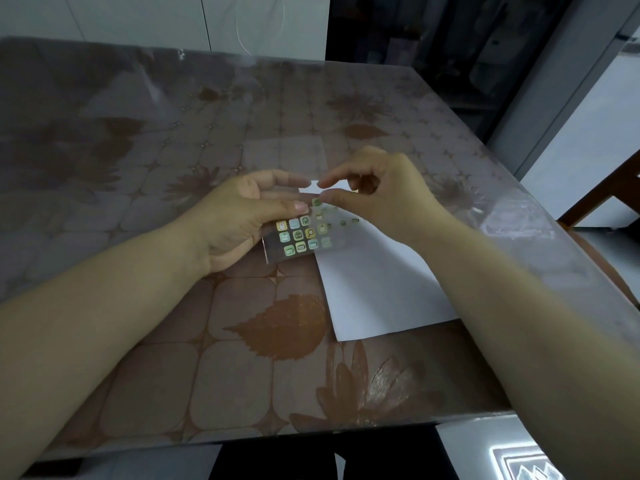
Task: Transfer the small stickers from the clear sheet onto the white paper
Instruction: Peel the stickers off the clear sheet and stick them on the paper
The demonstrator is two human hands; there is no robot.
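Observation:
My left hand [239, 216] holds a clear sticker sheet [299, 235] by its left side, lifted a little above the table; the sheet carries several small square icon stickers. My right hand [374, 192] pinches a small green sticker [316, 202] at the sheet's upper edge between thumb and forefinger. The white paper [377, 282] lies flat on the table under and to the right of the sheet, partly covered by my right forearm. A few tiny stickers [346, 222] sit on the paper near its upper part.
The table [173, 358] has a brown leaf-and-flower patterned cover under clear plastic. A wooden chair [609, 195] stands at the right edge. White cabinets and a dark opening lie behind the far edge.

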